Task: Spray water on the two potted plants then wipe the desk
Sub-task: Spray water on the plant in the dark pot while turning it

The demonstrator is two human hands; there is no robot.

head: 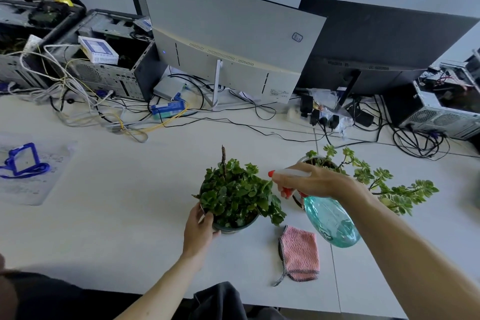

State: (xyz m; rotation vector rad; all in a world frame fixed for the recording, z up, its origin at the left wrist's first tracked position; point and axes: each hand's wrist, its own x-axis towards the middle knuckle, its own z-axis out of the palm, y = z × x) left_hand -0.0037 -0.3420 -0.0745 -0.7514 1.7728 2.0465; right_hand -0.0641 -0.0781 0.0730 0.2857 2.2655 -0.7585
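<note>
On desk (130,202): 2 potted plants (233,195), 1 spray bottle (330,221), 1 cloth (300,252).

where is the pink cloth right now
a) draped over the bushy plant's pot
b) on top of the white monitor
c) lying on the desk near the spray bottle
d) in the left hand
c: the pink cloth lies flat on the desk, untouched, just beside the teal spray bottle held in the right hand, while the left hand grips the bushy plant's pot.
</note>
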